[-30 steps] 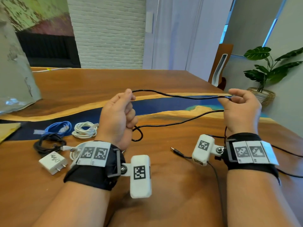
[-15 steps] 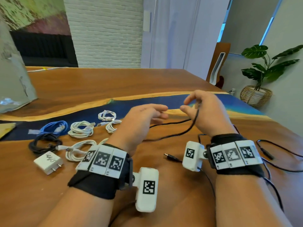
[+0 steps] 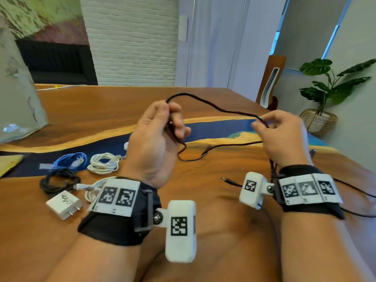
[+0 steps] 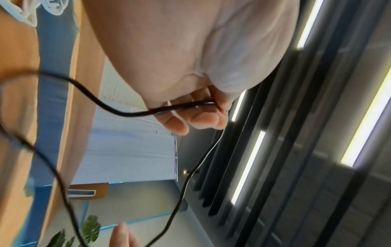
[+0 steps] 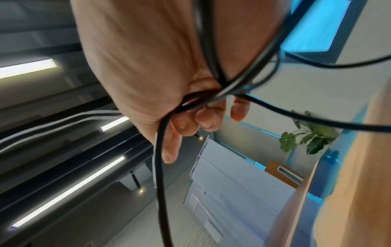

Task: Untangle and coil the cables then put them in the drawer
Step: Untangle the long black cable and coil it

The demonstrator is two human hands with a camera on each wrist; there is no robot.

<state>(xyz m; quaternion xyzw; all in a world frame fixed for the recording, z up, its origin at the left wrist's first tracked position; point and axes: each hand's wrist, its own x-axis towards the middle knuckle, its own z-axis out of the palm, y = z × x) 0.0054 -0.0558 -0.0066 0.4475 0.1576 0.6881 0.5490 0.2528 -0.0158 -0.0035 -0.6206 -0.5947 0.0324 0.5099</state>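
A thin black cable (image 3: 219, 107) arcs between my two raised hands above the wooden table (image 3: 101, 110). My left hand (image 3: 160, 131) grips one stretch of it in curled fingers (image 4: 196, 117); a loop hangs below the hand toward the table. My right hand (image 3: 278, 131) holds several gathered loops of the same cable (image 5: 213, 95) in its fist, and strands drop past the wrist. The cable's barrel plug (image 3: 226, 181) lies on the table between my wrists. No drawer is in view.
Left of my left arm lie a blue coiled cable (image 3: 70, 160), a white coiled cable (image 3: 103, 163), a black coiled cable (image 3: 58, 183), another white cable (image 3: 89, 190) and a white charger plug (image 3: 64, 204). A crumpled bag (image 3: 18, 98) stands far left. A potted plant (image 3: 325, 92) stands at the right.
Both hands met near the middle half a second ago. They have since risen and drawn apart, the left now pulling a stretch of black cable up and left, the right keeping its loops.
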